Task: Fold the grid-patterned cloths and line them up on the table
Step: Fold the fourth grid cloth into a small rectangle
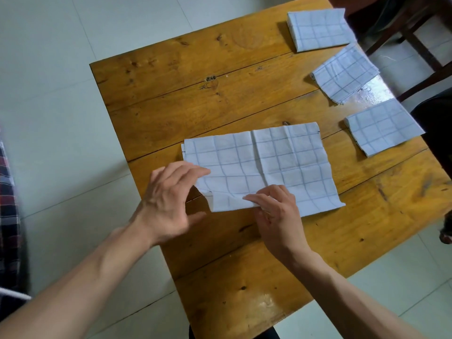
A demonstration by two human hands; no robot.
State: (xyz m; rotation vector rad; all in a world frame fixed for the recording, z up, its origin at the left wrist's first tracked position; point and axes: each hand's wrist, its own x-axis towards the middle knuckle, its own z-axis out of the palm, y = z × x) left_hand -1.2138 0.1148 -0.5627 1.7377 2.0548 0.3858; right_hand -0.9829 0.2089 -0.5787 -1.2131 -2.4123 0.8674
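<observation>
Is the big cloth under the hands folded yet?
Partly: the big cloth shows doubled layers at its left edge, yet lies much wider than the three folded cloths beside it.

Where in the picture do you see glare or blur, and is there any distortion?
Head view: strong glare on the table between the folded cloths on the right, weaker glare near its close edge; left hand slightly motion-blurred, right hand sharper on the cloth; wide-angle lens bends the table edges.
</observation>
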